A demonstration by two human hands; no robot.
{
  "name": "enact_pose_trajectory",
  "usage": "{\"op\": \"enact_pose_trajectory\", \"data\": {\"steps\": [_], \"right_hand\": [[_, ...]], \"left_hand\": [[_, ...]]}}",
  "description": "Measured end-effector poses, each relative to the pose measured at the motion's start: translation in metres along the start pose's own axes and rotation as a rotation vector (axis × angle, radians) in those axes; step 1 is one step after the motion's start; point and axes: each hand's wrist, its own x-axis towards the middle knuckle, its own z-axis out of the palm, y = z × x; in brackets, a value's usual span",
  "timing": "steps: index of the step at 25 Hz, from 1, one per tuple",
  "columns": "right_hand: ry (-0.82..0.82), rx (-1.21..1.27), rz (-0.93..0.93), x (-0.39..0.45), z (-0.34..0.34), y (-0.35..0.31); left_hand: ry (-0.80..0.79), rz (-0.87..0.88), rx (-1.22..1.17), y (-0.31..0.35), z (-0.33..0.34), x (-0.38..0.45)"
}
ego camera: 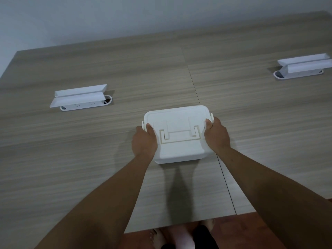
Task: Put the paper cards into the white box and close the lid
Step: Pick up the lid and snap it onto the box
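- Head view: a person's left hand [143, 141] clasps the left end of a white box [177, 135], thumb pressed on the lid [177, 119] and the remaining fingers wrapped down the side beside a small side latch [142, 125].
- The right hand [216, 134] mirrors it at the right end, thumb on the lid's edge, fingers curled over the side out of sight.
- Both bare forearms reach forward from the bottom of the frame, converging on the box.
- The box sits closed near the middle of a wooden table [71, 159], its handle [179, 136] folded flat on top; no cards are visible.
- Two white pop-up socket units stand open, one far left [80, 98], one far right [303, 66].
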Motion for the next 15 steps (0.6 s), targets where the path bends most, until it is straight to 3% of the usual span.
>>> {"op": "enact_pose_trajectory", "data": {"steps": [4,9,13,15], "right_hand": [[0.052,-0.251,-0.049,-0.003,-0.002,-0.01],[-0.029,-0.294,-0.06,-0.005,-0.012,-0.016],[-0.244,0.018,0.06,0.001,-0.025,-0.005],[-0.262,0.123,0.111,0.001,-0.027,0.002]], "left_hand": [[-0.037,-0.001,0.045,0.004,-0.004,-0.001],[-0.092,0.027,0.145,0.009,-0.007,0.001],[-0.23,0.026,0.021,-0.005,-0.016,0.012],[-0.239,0.011,-0.058,-0.013,-0.02,0.013]]}}
